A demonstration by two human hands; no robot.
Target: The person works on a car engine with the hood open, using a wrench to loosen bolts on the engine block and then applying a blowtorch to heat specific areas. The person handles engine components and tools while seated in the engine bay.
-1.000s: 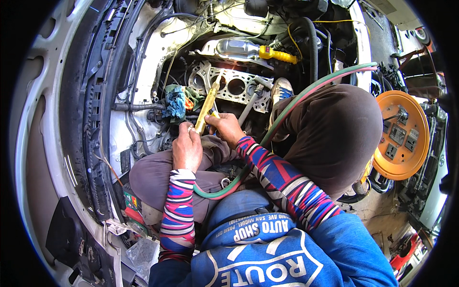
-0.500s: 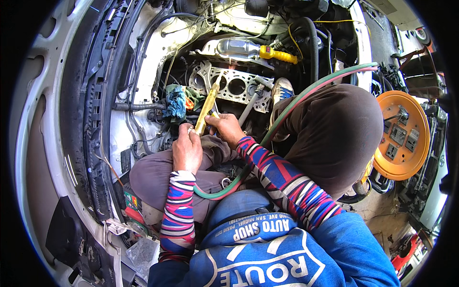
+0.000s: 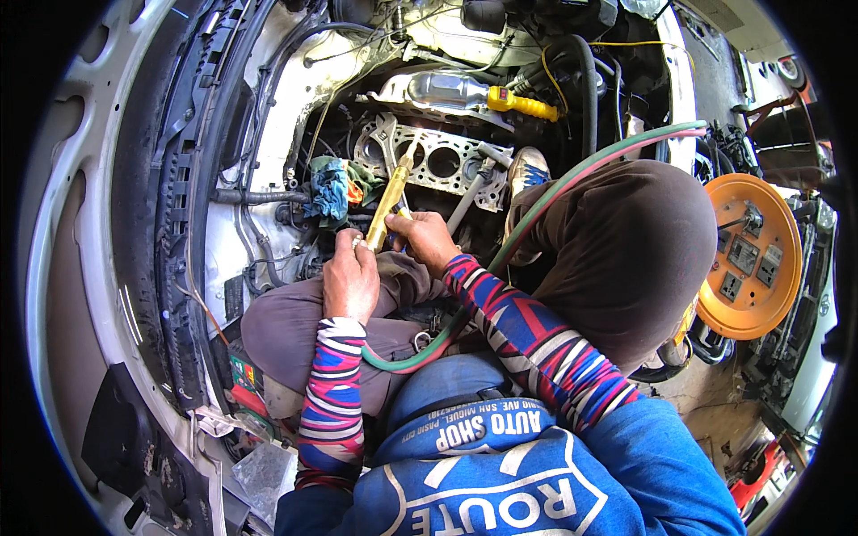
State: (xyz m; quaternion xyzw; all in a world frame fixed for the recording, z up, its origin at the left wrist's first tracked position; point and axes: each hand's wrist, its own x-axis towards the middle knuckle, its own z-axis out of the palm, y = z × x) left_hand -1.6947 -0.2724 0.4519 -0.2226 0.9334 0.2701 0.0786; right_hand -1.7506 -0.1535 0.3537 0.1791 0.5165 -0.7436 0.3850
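Observation:
My left hand (image 3: 349,279) is closed around the lower end of a brass gas torch (image 3: 391,201), which tilts away from me. Closed against the torch's side near that end is my right hand (image 3: 425,241), with a small yellow piece (image 3: 401,214) by its fingers. The torch's narrow tip points at a metal engine block (image 3: 442,163) with round bores. A wrench (image 3: 385,138) lies across the block's left part. On its right part rests a hammer (image 3: 466,204) with a grey handle. Green and red twin hoses (image 3: 572,179) run over my right leg and under my right arm.
Behind the block lies a work light (image 3: 447,90) with a yellow handle. A blue and green rag (image 3: 329,192) sits left of the torch. An orange cable reel (image 3: 751,255) with sockets stands at the right. Car body panels (image 3: 94,170) and black hoses surround me.
An orange glow beyond the torch tip is no longer visible. Both hands stay almost in place on the torch.

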